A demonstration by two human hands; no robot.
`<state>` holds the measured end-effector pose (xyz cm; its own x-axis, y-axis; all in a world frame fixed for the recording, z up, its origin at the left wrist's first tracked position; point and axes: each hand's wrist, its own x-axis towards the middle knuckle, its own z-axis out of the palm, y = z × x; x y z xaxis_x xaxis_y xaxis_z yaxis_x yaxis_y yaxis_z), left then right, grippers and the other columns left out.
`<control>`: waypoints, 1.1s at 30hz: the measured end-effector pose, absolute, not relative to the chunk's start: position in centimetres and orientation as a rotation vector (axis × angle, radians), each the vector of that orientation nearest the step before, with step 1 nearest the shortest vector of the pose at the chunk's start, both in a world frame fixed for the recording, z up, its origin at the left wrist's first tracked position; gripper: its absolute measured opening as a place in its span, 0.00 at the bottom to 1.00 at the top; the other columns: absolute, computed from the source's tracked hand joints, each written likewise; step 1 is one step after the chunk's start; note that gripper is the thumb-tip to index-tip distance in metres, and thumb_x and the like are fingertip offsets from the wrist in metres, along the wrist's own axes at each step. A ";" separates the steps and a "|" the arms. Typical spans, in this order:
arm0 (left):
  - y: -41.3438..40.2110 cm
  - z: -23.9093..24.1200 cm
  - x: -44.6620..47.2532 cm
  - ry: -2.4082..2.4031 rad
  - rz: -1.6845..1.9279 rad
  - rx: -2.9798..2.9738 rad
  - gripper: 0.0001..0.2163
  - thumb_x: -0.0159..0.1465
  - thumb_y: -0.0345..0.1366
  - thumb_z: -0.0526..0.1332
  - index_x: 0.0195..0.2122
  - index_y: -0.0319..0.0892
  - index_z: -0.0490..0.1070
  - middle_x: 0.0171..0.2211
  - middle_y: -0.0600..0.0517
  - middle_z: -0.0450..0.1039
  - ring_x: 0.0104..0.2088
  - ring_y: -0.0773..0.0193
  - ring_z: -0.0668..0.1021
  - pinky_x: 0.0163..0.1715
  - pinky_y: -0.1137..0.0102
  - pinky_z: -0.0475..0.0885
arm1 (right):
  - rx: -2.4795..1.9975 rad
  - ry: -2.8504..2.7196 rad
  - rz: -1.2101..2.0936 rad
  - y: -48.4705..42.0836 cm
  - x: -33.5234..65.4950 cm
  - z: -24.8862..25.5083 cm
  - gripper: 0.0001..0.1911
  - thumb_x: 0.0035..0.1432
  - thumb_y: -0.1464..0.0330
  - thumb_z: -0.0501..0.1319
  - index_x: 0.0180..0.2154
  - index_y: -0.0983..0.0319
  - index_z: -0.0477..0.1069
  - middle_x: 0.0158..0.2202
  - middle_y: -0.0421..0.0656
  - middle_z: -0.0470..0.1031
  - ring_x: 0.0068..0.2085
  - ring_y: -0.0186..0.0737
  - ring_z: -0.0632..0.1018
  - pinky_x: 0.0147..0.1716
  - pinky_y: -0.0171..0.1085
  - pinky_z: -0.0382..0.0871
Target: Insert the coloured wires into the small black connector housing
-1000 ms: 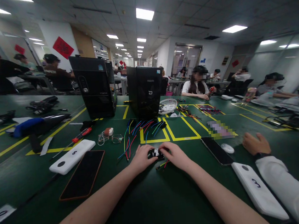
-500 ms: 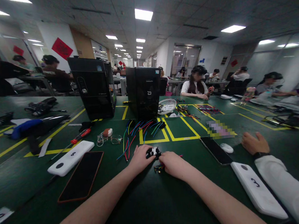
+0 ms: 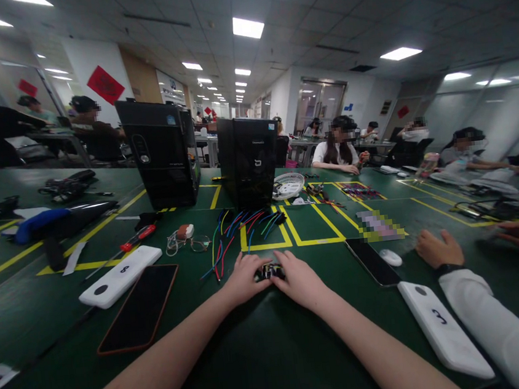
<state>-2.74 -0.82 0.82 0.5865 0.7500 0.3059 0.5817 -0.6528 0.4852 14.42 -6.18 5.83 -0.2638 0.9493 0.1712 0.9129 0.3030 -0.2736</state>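
My left hand (image 3: 244, 278) is closed around the left end of a small black-and-white part (image 3: 270, 272), thumb on the near side and fingers on the far side. My right hand (image 3: 300, 278) grips the right end of the same part, its thumb and fingers curled about it. A little yellow shows on the part; its exact kind is too small to tell. Just beyond my hands lie loose red, blue, green and yellow wires (image 3: 221, 248) on the green table (image 3: 271, 354).
Two black computer towers (image 3: 162, 155) (image 3: 247, 162) stand behind the wires. Phones (image 3: 138, 307) (image 3: 372, 260) and white power banks (image 3: 120, 277) (image 3: 445, 329) flank my arms. A red screwdriver (image 3: 138, 238) and eyeglasses (image 3: 197, 244) lie left. A co-worker's hand (image 3: 439, 248) rests at right.
My right hand has spread from a pinch by the short wires to the right end of the part. Those short wires are now hidden. Another person's hand has appeared at the far right.
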 end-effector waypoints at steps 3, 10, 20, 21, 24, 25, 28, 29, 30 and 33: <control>-0.9 0.9 -2.7 1.000 0.686 2.494 0.26 0.58 0.43 0.60 0.58 0.50 0.57 0.48 0.49 0.68 0.52 0.54 0.66 0.59 0.51 0.42 | -1.878 -2.296 0.168 -6.0 14.5 5.5 0.16 0.55 0.61 0.57 0.42 0.63 0.70 0.41 0.47 0.70 0.41 0.42 0.74 0.40 0.36 0.65; -1.1 1.5 -2.7 1.038 0.676 2.438 0.24 0.60 0.41 0.57 0.58 0.48 0.56 0.51 0.48 0.67 0.54 0.55 0.66 0.60 0.49 0.43 | -2.477 -1.933 0.150 -3.4 19.9 6.3 0.21 0.55 0.57 0.55 0.40 0.67 0.72 0.40 0.54 0.74 0.40 0.48 0.76 0.35 0.39 0.67; -1.3 1.9 -2.7 1.035 0.628 2.467 0.17 0.61 0.40 0.56 0.52 0.48 0.63 0.51 0.49 0.67 0.54 0.55 0.67 0.60 0.49 0.44 | -2.521 -1.556 -0.066 -0.7 31.1 6.6 0.19 0.61 0.66 0.47 0.42 0.69 0.73 0.40 0.56 0.75 0.42 0.44 0.75 0.38 0.35 0.65; -1.3 1.9 -2.8 1.035 0.624 2.467 0.17 0.61 0.41 0.56 0.52 0.49 0.64 0.50 0.50 0.67 0.54 0.55 0.67 0.60 0.49 0.44 | -2.498 -1.564 -0.049 -0.7 31.4 6.6 0.18 0.60 0.68 0.48 0.42 0.68 0.73 0.39 0.54 0.75 0.41 0.43 0.75 0.37 0.35 0.64; -1.3 1.8 -2.8 1.041 0.614 2.470 0.15 0.61 0.40 0.56 0.50 0.49 0.65 0.50 0.50 0.67 0.53 0.56 0.67 0.60 0.48 0.44 | -2.403 -1.636 0.029 -0.6 31.9 6.6 0.14 0.56 0.69 0.52 0.40 0.65 0.74 0.38 0.49 0.76 0.39 0.41 0.75 0.34 0.33 0.63; -1.3 1.8 -2.8 1.042 0.614 2.472 0.15 0.61 0.39 0.56 0.49 0.49 0.66 0.49 0.50 0.67 0.53 0.56 0.67 0.60 0.49 0.45 | -2.368 -1.664 0.056 -0.6 31.9 6.6 0.14 0.55 0.69 0.54 0.40 0.64 0.74 0.37 0.48 0.76 0.38 0.40 0.75 0.33 0.32 0.62; -1.3 1.8 -2.8 1.036 0.614 2.475 0.13 0.61 0.39 0.56 0.48 0.48 0.67 0.49 0.50 0.68 0.53 0.56 0.67 0.60 0.49 0.45 | -2.302 -1.708 0.114 -0.6 32.1 6.6 0.14 0.53 0.70 0.56 0.41 0.64 0.73 0.36 0.46 0.76 0.36 0.38 0.74 0.30 0.31 0.61; -1.3 1.9 -2.8 1.032 0.611 2.475 0.13 0.61 0.39 0.56 0.47 0.48 0.67 0.49 0.50 0.68 0.53 0.56 0.67 0.60 0.49 0.45 | -2.294 -1.711 0.124 -0.6 32.1 6.6 0.14 0.53 0.70 0.55 0.41 0.64 0.73 0.36 0.46 0.76 0.35 0.38 0.74 0.30 0.31 0.60; -1.3 1.9 -2.8 1.031 0.609 2.475 0.13 0.61 0.39 0.56 0.47 0.48 0.67 0.49 0.50 0.68 0.52 0.56 0.67 0.60 0.50 0.45 | -2.284 -1.716 0.136 -0.6 32.2 6.6 0.15 0.53 0.71 0.55 0.42 0.64 0.73 0.37 0.46 0.76 0.35 0.37 0.74 0.30 0.31 0.60; -1.2 1.8 -2.8 1.029 0.616 2.476 0.12 0.61 0.38 0.56 0.46 0.48 0.68 0.48 0.50 0.68 0.52 0.56 0.68 0.59 0.50 0.45 | -2.253 -1.740 0.212 -0.7 32.4 6.7 0.17 0.53 0.72 0.54 0.44 0.64 0.73 0.37 0.46 0.76 0.36 0.37 0.74 0.30 0.30 0.60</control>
